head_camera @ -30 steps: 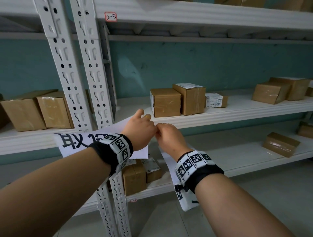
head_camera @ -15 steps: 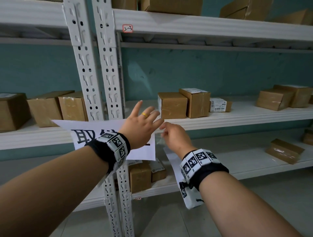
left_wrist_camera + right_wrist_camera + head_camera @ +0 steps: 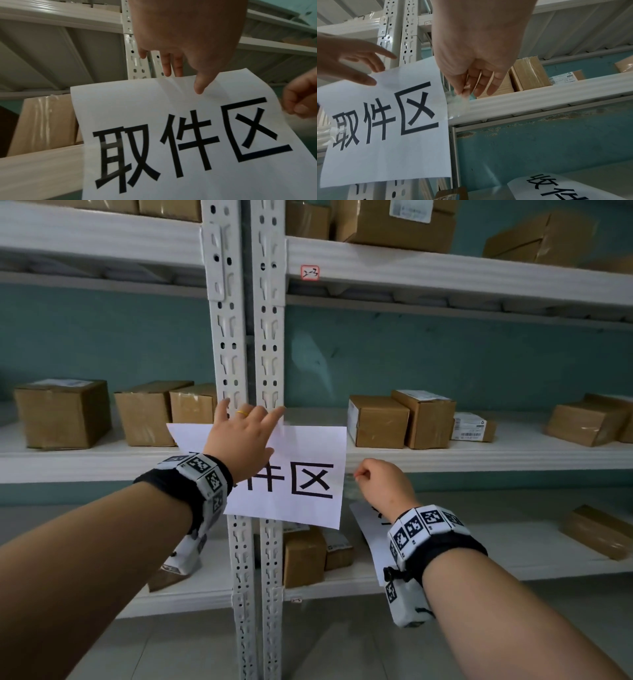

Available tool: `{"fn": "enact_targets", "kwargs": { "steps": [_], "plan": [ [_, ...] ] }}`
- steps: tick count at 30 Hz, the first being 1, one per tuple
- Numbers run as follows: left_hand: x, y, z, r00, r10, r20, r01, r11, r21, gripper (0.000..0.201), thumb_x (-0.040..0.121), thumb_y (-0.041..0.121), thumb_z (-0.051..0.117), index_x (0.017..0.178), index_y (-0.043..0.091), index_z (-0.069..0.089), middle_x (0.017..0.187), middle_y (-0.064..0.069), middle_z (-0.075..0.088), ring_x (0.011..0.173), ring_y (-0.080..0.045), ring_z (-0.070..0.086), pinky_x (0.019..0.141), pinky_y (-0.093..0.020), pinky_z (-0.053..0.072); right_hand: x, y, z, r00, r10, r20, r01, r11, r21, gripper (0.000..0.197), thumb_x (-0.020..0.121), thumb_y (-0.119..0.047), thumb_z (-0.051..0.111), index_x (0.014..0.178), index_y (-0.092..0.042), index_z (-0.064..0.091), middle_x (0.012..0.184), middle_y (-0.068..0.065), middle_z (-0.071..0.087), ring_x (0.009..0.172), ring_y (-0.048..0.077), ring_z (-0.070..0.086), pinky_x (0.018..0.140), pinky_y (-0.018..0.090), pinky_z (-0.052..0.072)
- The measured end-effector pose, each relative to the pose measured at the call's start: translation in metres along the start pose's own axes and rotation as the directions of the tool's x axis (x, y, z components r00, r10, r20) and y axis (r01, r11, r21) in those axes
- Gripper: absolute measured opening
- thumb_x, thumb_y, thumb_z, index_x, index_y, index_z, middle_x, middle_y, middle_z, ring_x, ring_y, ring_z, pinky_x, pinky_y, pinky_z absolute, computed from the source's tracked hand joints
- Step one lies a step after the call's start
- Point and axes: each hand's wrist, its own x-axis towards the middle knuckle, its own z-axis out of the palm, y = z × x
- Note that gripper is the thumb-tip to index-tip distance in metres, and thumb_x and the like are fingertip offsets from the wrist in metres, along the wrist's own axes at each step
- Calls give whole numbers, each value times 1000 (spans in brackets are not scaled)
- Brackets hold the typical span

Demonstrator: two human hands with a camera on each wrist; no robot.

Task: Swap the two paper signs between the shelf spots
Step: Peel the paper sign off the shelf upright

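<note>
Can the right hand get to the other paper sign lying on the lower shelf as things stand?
Probably yes. That sign lies in the open just below the right hand, with no box on it. But the hand pinches clear tape at the hanging sign's edge and must let go first.

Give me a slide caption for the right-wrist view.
Right hand pinches clear tape beside the paper sign.
</note>
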Motion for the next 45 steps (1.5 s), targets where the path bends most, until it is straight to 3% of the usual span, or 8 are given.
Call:
{"fn": "enact_targets", "kwargs": {
  "steps": [4, 8, 13, 17, 20, 28, 38, 45],
  "plan": [
    [-1, -5, 2, 999, -40, -9, 40, 997, -63, 26, 92, 37, 51, 116, 28, 59, 113, 6, 61, 115, -21, 54, 113, -52, 15, 2, -6, 8, 997, 74, 19, -72, 994, -81, 21, 91, -14, 47, 101, -19, 65, 110, 3, 66, 97, 23, 60, 79, 30, 49],
    [-3, 1, 5, 999, -48, 3, 48, 991, -128, 14, 94, 26, 46, 92, 25, 60, 89, 9, 65, 95, -18, 61, 112, -49, 18, 8, -30, 8, 992, 85, -93, -95, 990, -107, 32, 91, -17, 47, 121, -20, 56, 128, 5, 54, 116, 27, 50, 98, 42, 43],
    [-7, -1, 10, 1000, -26, 16, 28, 989, -145, 16, 94, 27, 45, 90, 25, 60, 86, 8, 67, 92, -18, 62, 112, -47, 19, 10, -75, 6, 914, -180, -363, 169, 984, -60, 37, 92, -17, 46, 128, -17, 52, 134, 2, 51, 126, 24, 43, 108, 40, 33],
    [-10, -3, 10, 1000, -22, 22, 24, 994, -111, 22, 94, 32, 43, 89, 26, 63, 88, 8, 68, 96, -18, 62, 111, -45, 21, 11, -110, 16, 910, -380, -163, 354, 920, -168, 31, 90, -37, 49, 115, -22, 60, 120, -4, 60, 117, 20, 48, 102, 38, 31],
    [-11, -12, 8, 999, -36, 32, 39, 994, -100, 24, 94, 37, 44, 92, 27, 66, 91, 8, 69, 96, -18, 62, 108, -44, 23, 13, -119, 26, 928, -370, -32, 350, 901, -257, 28, 91, -34, 47, 110, -21, 63, 112, -2, 63, 110, 22, 50, 98, 38, 31],
    [-18, -64, 16, 995, -93, 36, 95, 992, -80, 23, 92, 28, 53, 114, 30, 60, 112, 10, 67, 113, -19, 58, 112, -50, 19, 19, -121, 29, 948, -317, 10, 304, 896, -324, 18, 88, -22, 43, 91, -17, 60, 79, -3, 53, 94, 24, 54, 91, 38, 33],
    [-37, -91, 41, 979, -181, 95, 191, 975, -113, 20, 93, 31, 46, 96, 33, 66, 97, 12, 67, 102, -16, 59, 108, -47, 23, 22, -170, 55, 915, -402, 41, 395, 868, -301, 30, 89, -38, 50, 111, -19, 57, 108, 2, 66, 107, 27, 55, 96, 43, 36],
    [-47, -99, 43, 993, -118, 30, 120, 985, -125, 20, 92, 34, 47, 97, 32, 66, 99, 11, 68, 102, -15, 60, 105, -42, 27, 23, -204, 79, 885, -462, 61, 458, 838, -296, 15, 92, -17, 48, 99, -18, 61, 94, 4, 64, 95, 28, 59, 82, 37, 40]
  ]
}}
